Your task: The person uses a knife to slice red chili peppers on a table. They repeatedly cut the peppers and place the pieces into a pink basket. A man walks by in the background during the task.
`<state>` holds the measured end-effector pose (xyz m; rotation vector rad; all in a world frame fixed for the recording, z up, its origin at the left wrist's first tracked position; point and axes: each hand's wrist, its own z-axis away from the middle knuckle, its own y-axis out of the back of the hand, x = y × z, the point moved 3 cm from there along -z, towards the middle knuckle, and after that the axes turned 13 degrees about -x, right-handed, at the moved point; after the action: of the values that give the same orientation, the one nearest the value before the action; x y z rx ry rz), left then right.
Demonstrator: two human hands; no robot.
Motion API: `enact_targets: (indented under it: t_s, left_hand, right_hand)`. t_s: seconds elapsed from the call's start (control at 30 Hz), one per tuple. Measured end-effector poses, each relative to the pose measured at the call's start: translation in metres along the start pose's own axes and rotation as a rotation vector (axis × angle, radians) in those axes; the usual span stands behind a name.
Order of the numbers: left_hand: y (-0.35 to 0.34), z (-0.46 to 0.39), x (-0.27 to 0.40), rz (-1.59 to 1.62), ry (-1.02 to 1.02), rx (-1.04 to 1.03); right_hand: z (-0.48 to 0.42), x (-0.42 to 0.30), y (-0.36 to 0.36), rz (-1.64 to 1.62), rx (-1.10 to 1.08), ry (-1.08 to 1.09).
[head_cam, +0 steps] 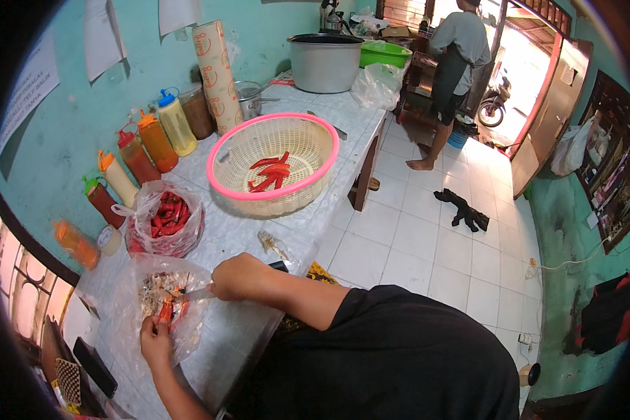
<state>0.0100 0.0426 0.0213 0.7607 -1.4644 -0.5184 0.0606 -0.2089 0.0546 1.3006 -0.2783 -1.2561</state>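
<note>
My right hand (241, 277) grips a knife by its black handle. The knife's blade (197, 294) points left, its tip at a red chili pepper (166, 310). Pinched in the fingers of my left hand (156, 338), that chili is held over an open clear plastic bag (128, 315). Pale scraps (155, 291) with bits of red and orange lie in the bag. Beyond it stands a tied-handle plastic bag full of red chilies (170, 215). Several red chilies (273, 172) rest at the bottom of a cream plastic basket (226, 202) with a pink rim.
Squeeze bottles (157, 142) line the wall, beside a tall patterned roll (216, 79). Farther along the table (315, 220) are a large metal pot (325, 65) and a green basin (386, 55). A black phone (95, 367) is at lower left. Another person (454, 58) stands near the doorway.
</note>
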Motion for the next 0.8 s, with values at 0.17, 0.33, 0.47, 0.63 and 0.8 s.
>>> enact_targets:
  t_s: [0.17,0.33,0.47,0.63,0.8]
  left_hand:
    - [-0.007,-0.002,0.004,-0.048,0.3,-0.067]
    - [-0.013,-0.004,0.009,-0.195,0.237,-0.104]
    - [-0.008,0.001,0.006,-0.119,0.269,-0.133]
    - [-0.008,0.001,0.008,-0.126,0.22,-0.116]
    - [-0.007,0.001,0.014,-0.138,0.224,-0.109]
  right_hand:
    - [-0.014,0.019,-0.012,0.015,-0.035,-0.067]
    - [0.022,0.014,0.003,0.076,0.085,-0.105]
    - [0.024,-0.004,0.009,0.134,0.017,-0.074]
    - [0.017,-0.018,0.001,0.168,0.039,-0.024]
    - [-0.001,-0.021,0.0,0.217,0.023,-0.014]
